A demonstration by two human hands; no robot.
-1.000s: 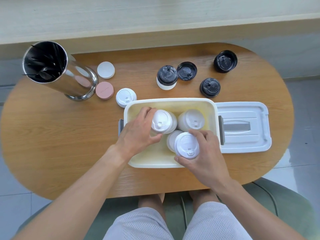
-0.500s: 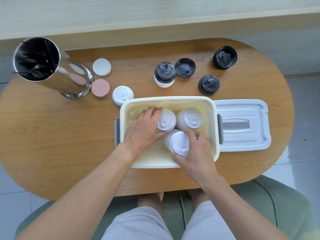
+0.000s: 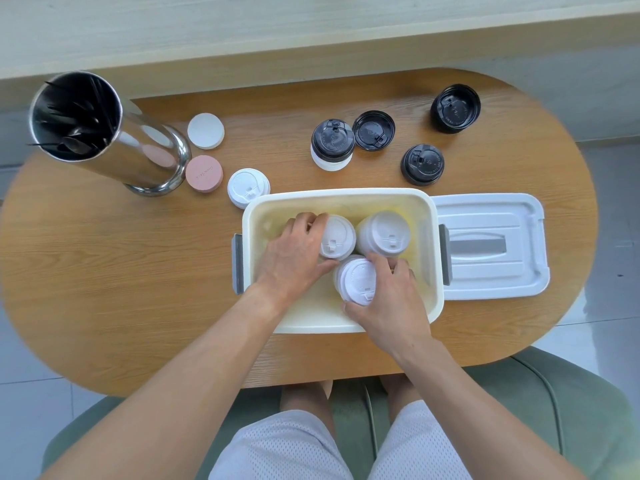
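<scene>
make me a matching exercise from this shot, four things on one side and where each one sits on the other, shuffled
1. pink round disc
2. white rectangular plastic lid
3. black-lidded white cup
4. leftmost white-lidded cup in the cream plastic bin

A. gripped by the left hand
B. flat on the oval wooden table, right of the bin
C. beside the shiny steel cylinder's base
D. upright on the table, beyond the bin

Pairs: 1-C, 2-B, 3-D, 4-A

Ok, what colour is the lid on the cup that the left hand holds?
White. The lid shows best in the head view.
</scene>
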